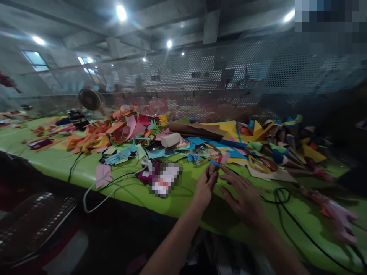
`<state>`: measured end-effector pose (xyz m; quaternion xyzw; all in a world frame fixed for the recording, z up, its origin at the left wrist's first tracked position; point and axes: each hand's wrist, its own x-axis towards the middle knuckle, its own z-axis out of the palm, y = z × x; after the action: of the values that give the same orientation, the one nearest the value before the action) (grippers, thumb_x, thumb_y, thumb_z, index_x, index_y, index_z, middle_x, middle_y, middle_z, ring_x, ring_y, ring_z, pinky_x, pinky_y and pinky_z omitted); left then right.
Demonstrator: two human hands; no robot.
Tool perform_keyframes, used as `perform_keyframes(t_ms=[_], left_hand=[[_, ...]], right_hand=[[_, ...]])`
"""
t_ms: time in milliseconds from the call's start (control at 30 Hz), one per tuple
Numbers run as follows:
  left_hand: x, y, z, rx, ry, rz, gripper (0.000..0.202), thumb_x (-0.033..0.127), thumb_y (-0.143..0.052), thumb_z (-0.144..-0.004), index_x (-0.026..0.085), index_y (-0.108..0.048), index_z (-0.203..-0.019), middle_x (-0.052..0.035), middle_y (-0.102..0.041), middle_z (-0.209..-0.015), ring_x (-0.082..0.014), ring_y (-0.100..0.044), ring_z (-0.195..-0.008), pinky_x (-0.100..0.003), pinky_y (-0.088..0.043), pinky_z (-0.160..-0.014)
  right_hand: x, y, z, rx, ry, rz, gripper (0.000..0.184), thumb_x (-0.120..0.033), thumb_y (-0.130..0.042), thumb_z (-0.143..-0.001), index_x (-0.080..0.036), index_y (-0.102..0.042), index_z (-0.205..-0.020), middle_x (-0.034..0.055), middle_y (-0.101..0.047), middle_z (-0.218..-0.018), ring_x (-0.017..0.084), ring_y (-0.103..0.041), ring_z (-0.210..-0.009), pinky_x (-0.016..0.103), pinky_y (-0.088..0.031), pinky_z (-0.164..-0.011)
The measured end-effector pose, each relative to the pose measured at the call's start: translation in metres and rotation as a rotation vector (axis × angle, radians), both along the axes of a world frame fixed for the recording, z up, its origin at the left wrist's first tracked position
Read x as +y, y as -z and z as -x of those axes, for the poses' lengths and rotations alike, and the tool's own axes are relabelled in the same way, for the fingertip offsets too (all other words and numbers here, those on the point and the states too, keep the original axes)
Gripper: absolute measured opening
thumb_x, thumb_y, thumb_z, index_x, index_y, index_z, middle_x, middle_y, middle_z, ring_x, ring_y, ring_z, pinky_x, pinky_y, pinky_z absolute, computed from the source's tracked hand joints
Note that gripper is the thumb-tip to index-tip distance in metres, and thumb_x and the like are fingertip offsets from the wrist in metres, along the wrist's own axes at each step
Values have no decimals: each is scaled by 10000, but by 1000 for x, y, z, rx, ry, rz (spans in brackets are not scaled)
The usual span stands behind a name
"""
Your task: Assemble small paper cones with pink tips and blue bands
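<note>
My left hand point(205, 187) is closed around a small brown rolled piece with a blue band point(215, 163) near its top. Pink material shows just behind the band, though I cannot tell whether it belongs to the piece. To the right, my right hand point(243, 193) is open, its fingers spread and slightly curved close to the piece. Both hands are over the front part of a green-covered table point(177, 202). On the right side lies a pink glue gun point(338, 217) with a black cord.
A blurred-out phone point(165, 181) lies left of my hands, beside a white charger plug point(146, 165) and cables. Colourful scraps point(94, 133) pile up behind. Several brown cones point(291, 141) lie at right. A fan point(91, 100) stands by the mesh partition point(200, 72).
</note>
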<state>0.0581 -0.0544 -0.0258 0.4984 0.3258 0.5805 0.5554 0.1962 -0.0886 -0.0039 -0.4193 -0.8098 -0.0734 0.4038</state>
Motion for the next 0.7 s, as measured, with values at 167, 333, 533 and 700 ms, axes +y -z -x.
perform_keyframes(t_ms=[167,333,533,700], left_hand=[[0,-1,2,31,-4,104,552,544,-630,-823,179,-614,-1237,-74,-689,-984,-217,-618,-896,-327,-487,-845],[-4,-7,2,13,18,172,608,572,-672,-775,195,-622,-1248,-62,-681,-1006,-212,-606,-899,-327,-468,-867],[-1,-4,2,-1,13,257,701,586,-753,-678,178,-619,-1231,-74,-701,-997,-230,-630,-932,-324,-480,-857],[5,8,3,-21,-50,150,675,549,-783,-653,188,-608,-1197,-123,-638,-1253,-296,-554,-1202,-376,-391,-1044]], right_hand=[[-1,-1,0,23,-11,39,233,-247,-532,-927,-253,-553,-1159,86,-567,-1397,257,-635,-1099,430,-497,-886],[-2,-3,-1,40,-16,67,215,-247,-532,-932,-253,-545,-1147,93,-546,-1417,260,-634,-1097,432,-500,-871],[-4,-3,0,35,-28,31,243,-230,-535,-927,-242,-541,-1169,97,-569,-1392,249,-633,-1076,414,-480,-865],[-4,-4,6,-35,-59,38,232,-236,-532,-922,-248,-560,-1152,78,-655,-1276,242,-646,-969,390,-472,-790]])
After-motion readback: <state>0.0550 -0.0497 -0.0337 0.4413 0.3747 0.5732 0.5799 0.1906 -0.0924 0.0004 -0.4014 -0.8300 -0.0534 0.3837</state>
